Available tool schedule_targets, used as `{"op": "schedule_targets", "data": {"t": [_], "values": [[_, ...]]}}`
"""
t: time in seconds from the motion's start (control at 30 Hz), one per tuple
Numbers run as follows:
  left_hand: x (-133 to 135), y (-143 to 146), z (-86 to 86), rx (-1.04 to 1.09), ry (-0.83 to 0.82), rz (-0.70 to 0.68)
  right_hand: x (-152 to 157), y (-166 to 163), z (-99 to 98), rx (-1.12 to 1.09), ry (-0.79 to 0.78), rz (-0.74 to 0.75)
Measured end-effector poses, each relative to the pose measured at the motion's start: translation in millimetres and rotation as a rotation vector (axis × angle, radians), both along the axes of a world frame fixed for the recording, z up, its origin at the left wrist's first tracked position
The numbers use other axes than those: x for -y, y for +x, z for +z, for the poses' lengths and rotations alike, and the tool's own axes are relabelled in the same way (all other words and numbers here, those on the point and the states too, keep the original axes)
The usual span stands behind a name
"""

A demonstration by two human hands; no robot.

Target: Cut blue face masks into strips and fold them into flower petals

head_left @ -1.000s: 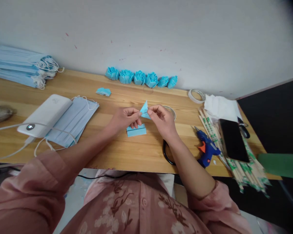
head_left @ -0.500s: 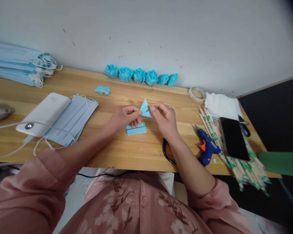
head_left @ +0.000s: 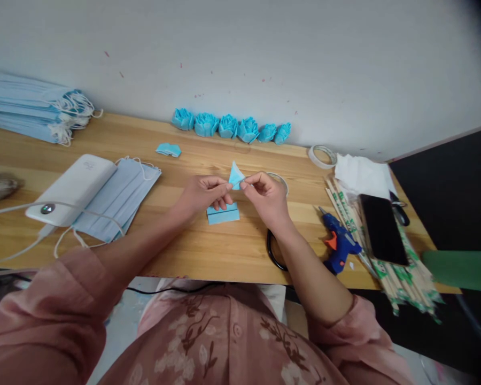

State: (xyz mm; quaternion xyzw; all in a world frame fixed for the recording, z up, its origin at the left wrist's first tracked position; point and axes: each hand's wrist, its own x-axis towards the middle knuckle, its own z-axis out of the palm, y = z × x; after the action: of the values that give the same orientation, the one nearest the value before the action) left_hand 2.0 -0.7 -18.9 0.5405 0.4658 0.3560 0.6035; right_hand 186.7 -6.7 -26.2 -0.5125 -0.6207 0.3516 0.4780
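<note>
Between my two hands is a small folded piece of blue mask fabric (head_left: 236, 174), its pointed tip facing up and away from me. My left hand (head_left: 210, 193) pinches its lower left corner between thumb and finger. At its lower right corner, my right hand (head_left: 266, 198) pinches with thumb and forefinger. On the table just below my left fingers lies a flat blue fabric strip (head_left: 223, 215) with a dark crease line. A smaller folded blue piece (head_left: 169, 149) rests farther back on the left.
Blue fabric flowers (head_left: 228, 126) line the wall. At left are a mask stack (head_left: 28, 109), a white power bank (head_left: 72, 187) and masks (head_left: 124, 198). To the right lie a tape roll (head_left: 323, 156), blue glue gun (head_left: 339, 240), black phone (head_left: 382, 230) and wrapped chopsticks (head_left: 409, 289).
The right corner of the folded blue piece has been drawn in, so it looks narrower. My right hand has shifted slightly left, closer to my left hand.
</note>
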Motion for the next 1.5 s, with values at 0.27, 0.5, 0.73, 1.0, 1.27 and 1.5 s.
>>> {"op": "schedule_targets", "data": {"t": [0.27, 0.5, 0.73, 1.0, 1.27, 1.5], "values": [[-0.2, 0.7, 0.5, -0.039, 0.009, -0.013, 0.3, 0.0, -0.6, 0.011, 0.012, 0.003], [0.3, 2.3, 6.3, -0.050, -0.012, 0.014, -1.4, 1.3, -0.4, -0.097, -0.042, 0.031], [1.8, 2.7, 8.0, -0.068, 0.016, -0.011, -1.2, 1.0, 0.5, -0.122, -0.094, 0.085], [2.6, 2.6, 6.4, -0.027, 0.059, 0.036, -0.8, 0.2, -2.0, -0.119, -0.110, 0.116], [1.7, 2.6, 5.0, 0.154, 0.057, 0.069, -0.2, -0.4, 2.1, -0.118, -0.078, 0.108], [0.8, 3.7, -3.9, 0.101, 0.068, -0.020, 0.7, -0.9, 0.1, -0.147, -0.110, 0.118]]}}
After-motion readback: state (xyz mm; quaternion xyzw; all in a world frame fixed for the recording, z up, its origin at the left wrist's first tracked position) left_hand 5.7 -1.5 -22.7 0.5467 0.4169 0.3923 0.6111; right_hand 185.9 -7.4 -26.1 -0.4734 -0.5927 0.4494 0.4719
